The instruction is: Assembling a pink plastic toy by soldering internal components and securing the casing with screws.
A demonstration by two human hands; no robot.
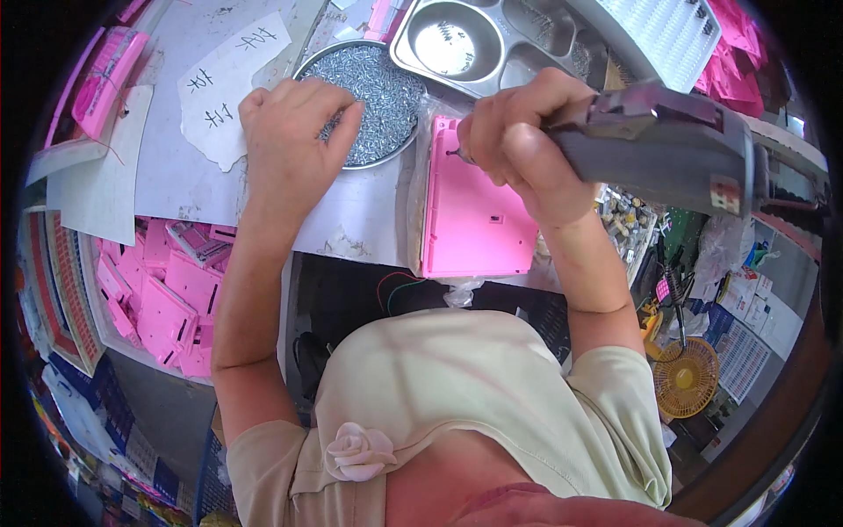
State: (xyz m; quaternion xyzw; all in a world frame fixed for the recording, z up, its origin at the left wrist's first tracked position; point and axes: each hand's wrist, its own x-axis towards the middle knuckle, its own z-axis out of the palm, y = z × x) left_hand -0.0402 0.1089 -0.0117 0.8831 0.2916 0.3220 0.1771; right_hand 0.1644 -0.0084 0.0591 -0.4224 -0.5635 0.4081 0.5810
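Note:
My right hand (540,145) is wrapped round a dark electric screwdriver (663,140), which lies nearly level with its body out to the right. Its bit points left, at the upper left corner of a pink plastic panel (479,220), where a small dark spot, perhaps a screw, shows. The panel lies flat near the table's front edge. My left hand (294,132) hovers over the left rim of a round metal bowl (382,105) full of small silver screws. Its fingers are curled in, with the thumb to the right; anything inside them is hidden.
Behind the bowl stands a metal compartment tray (399,44), with a white ribbed tray (663,44) farther right. A torn paper with handwriting (219,97) lies left of the bowl. Pink parts (167,307) fill a bin at lower left. A yellow fan (685,378) stands at lower right.

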